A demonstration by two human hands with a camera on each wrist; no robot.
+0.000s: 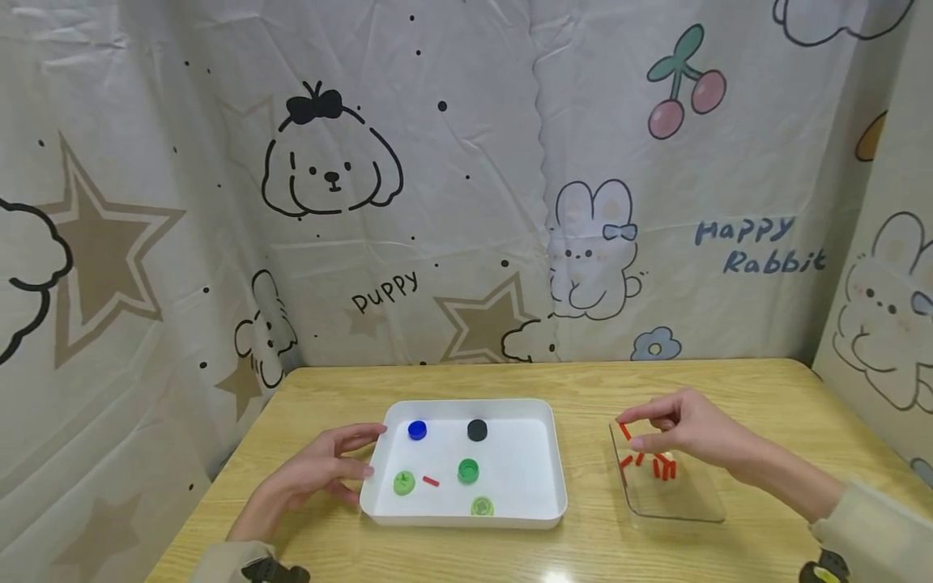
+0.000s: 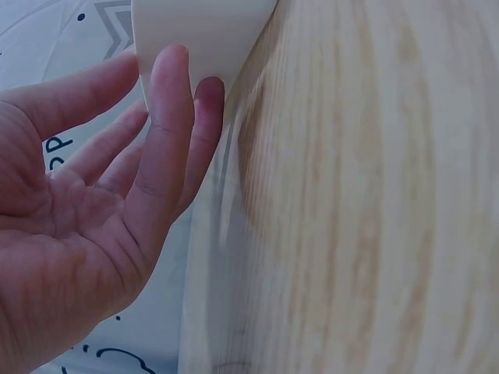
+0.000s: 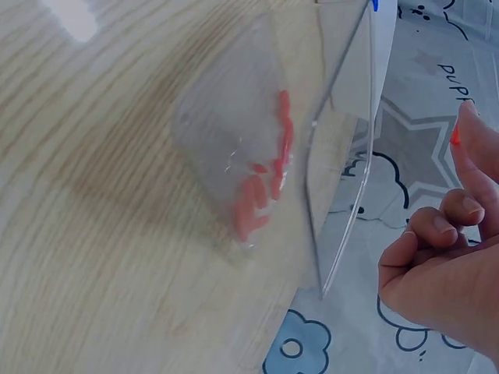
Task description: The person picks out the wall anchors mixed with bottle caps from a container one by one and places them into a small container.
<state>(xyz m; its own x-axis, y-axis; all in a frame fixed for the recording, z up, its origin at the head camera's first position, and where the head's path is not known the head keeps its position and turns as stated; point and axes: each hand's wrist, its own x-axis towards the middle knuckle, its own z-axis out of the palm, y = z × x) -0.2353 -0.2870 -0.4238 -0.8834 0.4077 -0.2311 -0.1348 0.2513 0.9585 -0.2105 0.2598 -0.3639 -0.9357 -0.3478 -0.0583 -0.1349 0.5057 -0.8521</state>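
My left hand rests at the left side of a white tray, its extended fingers touching the outer wall. In the tray lie a blue cap, a black cap, a green cap, two light green caps, one of them at the left, and a short red stick. My right hand pinches another red stick between thumb and index finger, above a clear plastic box. Several red sticks lie inside that box.
The light wooden table carries both containers, tray at the middle and clear box to the right. A patterned curtain hangs behind the table and along its sides.
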